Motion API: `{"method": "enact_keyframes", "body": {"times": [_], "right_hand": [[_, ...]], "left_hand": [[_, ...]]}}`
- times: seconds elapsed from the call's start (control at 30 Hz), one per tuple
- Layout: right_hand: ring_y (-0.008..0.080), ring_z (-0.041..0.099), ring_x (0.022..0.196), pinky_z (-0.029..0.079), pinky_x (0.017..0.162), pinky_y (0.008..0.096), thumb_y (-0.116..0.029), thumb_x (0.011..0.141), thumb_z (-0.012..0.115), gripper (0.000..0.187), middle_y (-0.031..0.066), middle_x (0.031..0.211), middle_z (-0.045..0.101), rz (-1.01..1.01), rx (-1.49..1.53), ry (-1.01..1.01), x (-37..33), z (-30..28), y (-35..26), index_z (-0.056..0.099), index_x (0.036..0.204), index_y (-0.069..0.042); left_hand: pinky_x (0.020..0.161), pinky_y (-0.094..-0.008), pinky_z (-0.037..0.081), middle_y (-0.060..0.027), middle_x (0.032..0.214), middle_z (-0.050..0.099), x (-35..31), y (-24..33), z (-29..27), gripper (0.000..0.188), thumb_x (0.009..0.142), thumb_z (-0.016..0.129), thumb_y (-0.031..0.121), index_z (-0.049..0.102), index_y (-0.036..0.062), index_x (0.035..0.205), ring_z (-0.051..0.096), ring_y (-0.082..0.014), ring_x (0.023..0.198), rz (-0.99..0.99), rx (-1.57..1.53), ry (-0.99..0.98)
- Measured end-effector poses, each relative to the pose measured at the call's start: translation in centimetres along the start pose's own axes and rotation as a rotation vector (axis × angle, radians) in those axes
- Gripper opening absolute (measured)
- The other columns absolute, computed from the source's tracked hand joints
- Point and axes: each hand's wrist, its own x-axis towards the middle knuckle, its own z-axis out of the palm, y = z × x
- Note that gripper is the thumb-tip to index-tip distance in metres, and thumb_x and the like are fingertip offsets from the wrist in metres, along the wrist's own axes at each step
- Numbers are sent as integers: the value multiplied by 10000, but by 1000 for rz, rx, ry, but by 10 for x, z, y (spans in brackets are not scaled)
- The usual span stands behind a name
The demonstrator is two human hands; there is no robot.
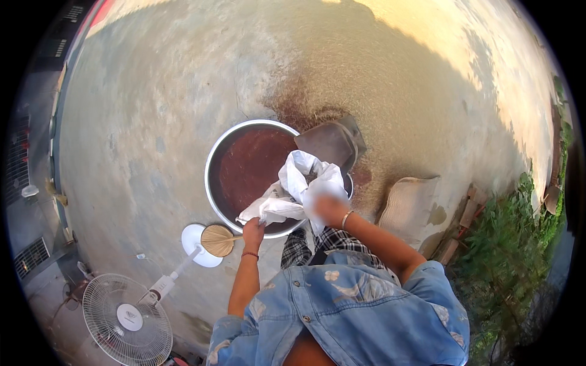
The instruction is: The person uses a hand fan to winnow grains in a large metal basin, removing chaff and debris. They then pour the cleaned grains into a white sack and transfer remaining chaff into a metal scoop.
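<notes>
Fan (pixel 128 318), white, on concrete floor (pixel 122 201) at your left; straw hand fan (pixel 216 240) over its base. Your left hand (pixel 253 230) pinches white sack (pixel 278 210), held over near side of metal basin (pixel 215 174) with dark red contents. Your right hand (pixel 330 211), blurred, is at sack's right part; can't tell grip. Grey scoop (pixel 326 143) at basin's right rim. Then curved mat (pixel 406 207), floor sunlit upper right, green plants (pixel 500 268) far right.
</notes>
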Motion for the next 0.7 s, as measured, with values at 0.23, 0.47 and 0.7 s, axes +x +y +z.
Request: {"method": "enact_keyframes", "body": {"times": [0.23, 0.47, 0.7], "right_hand": [[298, 537, 866, 424, 771, 390, -100, 665, 567, 95, 111, 835, 557, 87, -26, 100, 0, 14, 11, 618, 745, -94], [269, 536, 873, 382, 797, 385, -117, 674, 565, 103, 86, 837, 558, 151, -105, 194, -1, 7, 23, 631, 753, -120], [254, 532, 894, 374, 778, 416, -127, 693, 566, 111, 74, 867, 553, 233, -132, 128, 2, -5, 29, 640, 775, -136]], "left_hand": [[698, -431, 449, -142, 810, 608, 4, 40, -16, 216, 721, 658, 226, 613, 41, 823, 568, -346, 798, 22, 41, -72], [678, -442, 439, -137, 795, 594, 7, 54, -21, 194, 725, 650, 220, 605, 41, 786, 552, -344, 787, 137, 69, -44], [677, -447, 438, -145, 784, 587, 2, 62, -20, 207, 726, 649, 225, 594, 31, 774, 550, -349, 774, 109, 65, -105]]}}
